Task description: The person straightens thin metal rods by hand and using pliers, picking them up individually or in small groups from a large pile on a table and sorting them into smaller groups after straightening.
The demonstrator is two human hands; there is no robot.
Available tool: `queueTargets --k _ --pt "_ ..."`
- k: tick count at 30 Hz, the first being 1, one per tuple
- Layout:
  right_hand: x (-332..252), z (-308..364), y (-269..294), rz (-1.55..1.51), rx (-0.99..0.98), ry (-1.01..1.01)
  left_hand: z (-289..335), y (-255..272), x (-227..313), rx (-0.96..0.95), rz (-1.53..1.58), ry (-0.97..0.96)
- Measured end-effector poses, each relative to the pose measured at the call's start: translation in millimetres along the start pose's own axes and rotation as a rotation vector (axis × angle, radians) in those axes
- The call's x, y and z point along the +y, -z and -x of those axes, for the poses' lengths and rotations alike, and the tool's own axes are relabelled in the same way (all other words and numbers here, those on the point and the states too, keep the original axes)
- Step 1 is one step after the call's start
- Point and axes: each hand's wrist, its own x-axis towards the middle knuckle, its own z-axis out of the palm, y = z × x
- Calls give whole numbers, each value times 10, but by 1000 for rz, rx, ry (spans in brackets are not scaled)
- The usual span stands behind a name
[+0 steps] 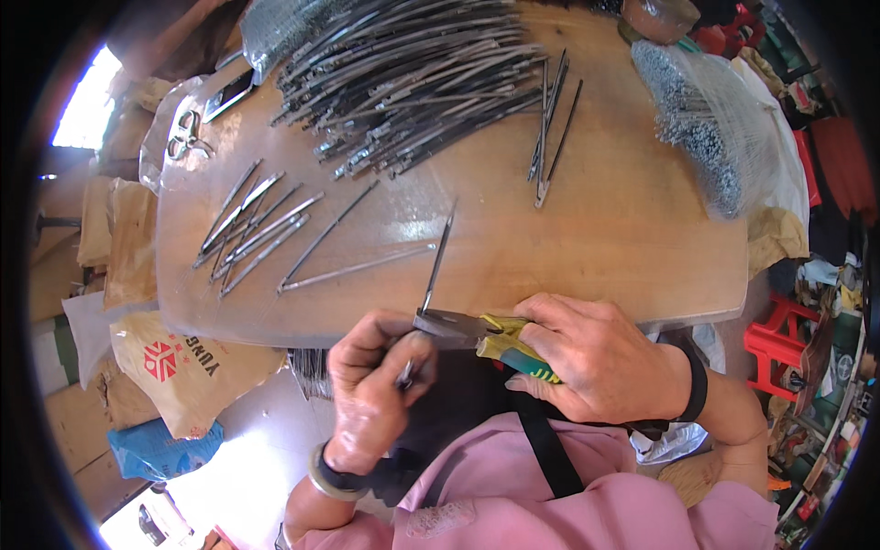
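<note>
My right hand [596, 353] is wrapped round the yellow-and-green handles of a pair of pliers [454, 326]. The dark jaws point left and meet a thin metal strip [440, 252] that stands out past the table's near edge toward the far side. My left hand [380, 380] is closed with thumb and fingers curled at the jaws, gripping the strip's near part. A shiny metal end [405, 374] pokes out between those fingers. Whether it belongs to the same strip is hidden by the hand. Ahead and to the left lie several loose metal strips [266, 229].
A large heap of dark metal strips [403, 82] covers the table's far middle, with a few strips [550, 128] to its right. Scissors [188, 136] and a phone [229, 94] lie far left. A clear bag of small metal parts [697, 128] sits far right. A red stool [779, 344] stands beyond the table.
</note>
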Motion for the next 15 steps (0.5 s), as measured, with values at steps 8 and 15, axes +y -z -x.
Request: queueTargets --k 8,15 --pt "233 406 319 23 376 -256 -424 712 372 125 -1483 -885" --pt "626 348 1596 452 637 -266 -584 1351 170 312 -1444 -745"
